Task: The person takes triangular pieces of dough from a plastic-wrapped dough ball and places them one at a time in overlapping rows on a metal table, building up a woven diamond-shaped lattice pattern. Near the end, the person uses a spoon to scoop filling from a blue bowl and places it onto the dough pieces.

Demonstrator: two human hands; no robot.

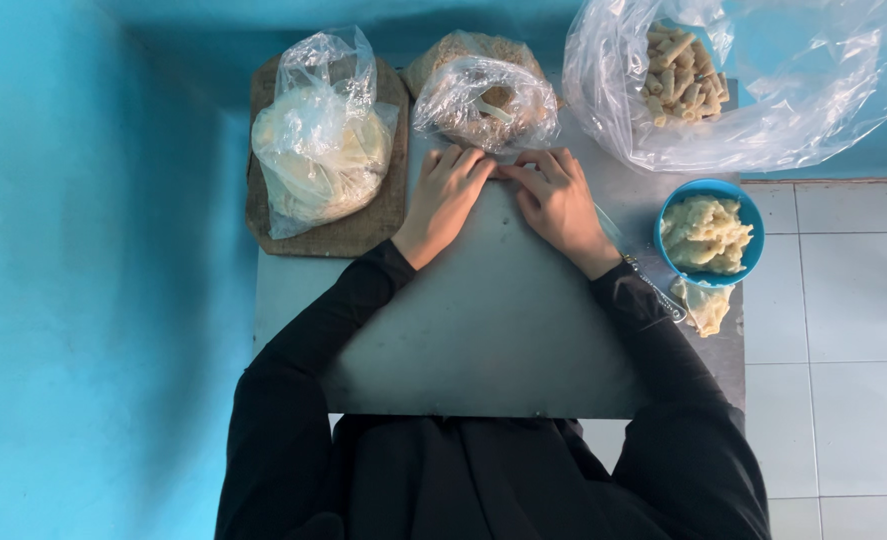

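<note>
Your two hands, left (pixel 446 195) and right (pixel 555 200), fingers pressed together pinching one crumb bag (pixel 483 100), three bags, one blue bowl (pixel 709 232) of dough.

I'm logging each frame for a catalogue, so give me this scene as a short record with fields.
Surface: grey metal table against a blue wall
Left hand: left hand with fingers curled, touching the edge of the small clear bag
Right hand: right hand beside it, fingertips at the same bag edge
Bag contents: brownish bits, kind unclear
Left side: bag of pale dough on a wooden board
Right rear: large clear bag with tube-shaped pieces
Right edge: blue bowl of pale pieces
</note>
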